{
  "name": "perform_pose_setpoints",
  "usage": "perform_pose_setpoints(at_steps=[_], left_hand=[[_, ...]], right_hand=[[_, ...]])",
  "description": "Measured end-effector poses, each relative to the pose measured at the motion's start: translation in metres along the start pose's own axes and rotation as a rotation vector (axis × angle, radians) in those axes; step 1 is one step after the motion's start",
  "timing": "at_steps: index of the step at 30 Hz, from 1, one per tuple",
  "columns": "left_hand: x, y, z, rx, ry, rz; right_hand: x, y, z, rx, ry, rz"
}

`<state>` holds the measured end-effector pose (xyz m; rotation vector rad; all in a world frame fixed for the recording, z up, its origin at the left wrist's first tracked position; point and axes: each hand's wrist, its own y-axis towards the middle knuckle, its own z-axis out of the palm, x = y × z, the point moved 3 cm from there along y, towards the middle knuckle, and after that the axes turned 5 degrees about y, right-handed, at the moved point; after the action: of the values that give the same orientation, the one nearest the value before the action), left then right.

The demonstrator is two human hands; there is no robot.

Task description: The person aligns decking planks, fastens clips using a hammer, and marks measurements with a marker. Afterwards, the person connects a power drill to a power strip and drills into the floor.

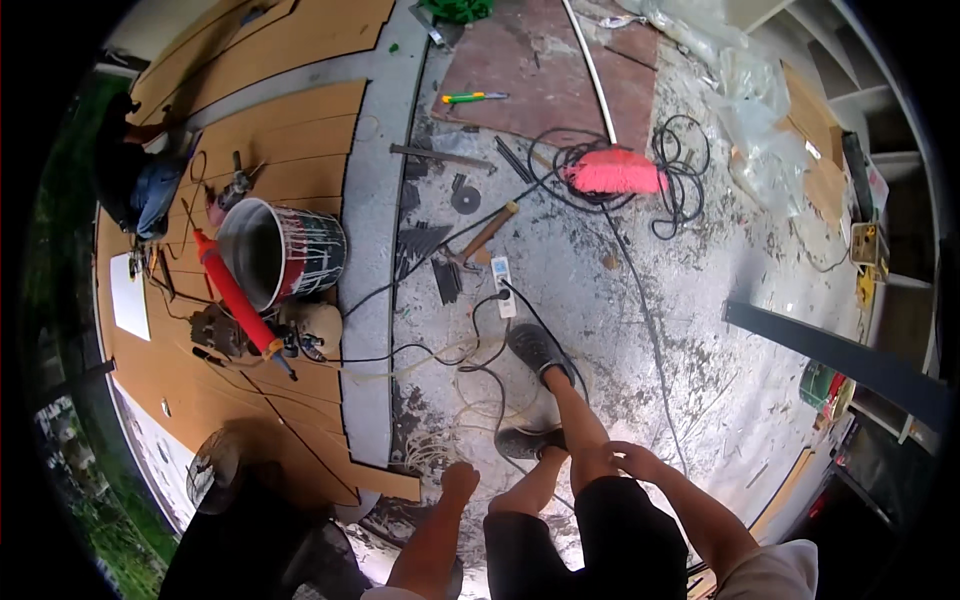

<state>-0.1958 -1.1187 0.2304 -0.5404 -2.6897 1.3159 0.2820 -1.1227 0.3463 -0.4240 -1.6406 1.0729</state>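
My left hand hangs beside my left leg, its fingers curled into a fist with nothing visible in them. Against my right knee rests my right hand, fingers loosely extended and empty. In front of my shoes lies a white power strip with a black plug in it. Beyond it is a hammer with a wooden handle, among dark offcut strips. Thin pale tubing is tangled on the floor near my left hand.
To the left, a paint-splashed bucket and red caulking gun stand over brown planks. Another person crouches there. Ahead lie a pink broom, coiled black cable and utility knife. A grey beam juts in from the right.
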Motion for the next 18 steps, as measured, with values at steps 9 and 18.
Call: perform_pose_setpoints(at_steps=[9, 18], left_hand=[[0.005, -0.235, -0.049, 0.163, -0.333, 0.136], [-0.209, -0.356, -0.08, 0.138, -1.741, -0.443]], right_hand=[[0.043, -0.232, -0.047, -0.072, 0.494, 0.3], [0.045, -0.159, -0.175, -0.069, 0.44, 0.468]])
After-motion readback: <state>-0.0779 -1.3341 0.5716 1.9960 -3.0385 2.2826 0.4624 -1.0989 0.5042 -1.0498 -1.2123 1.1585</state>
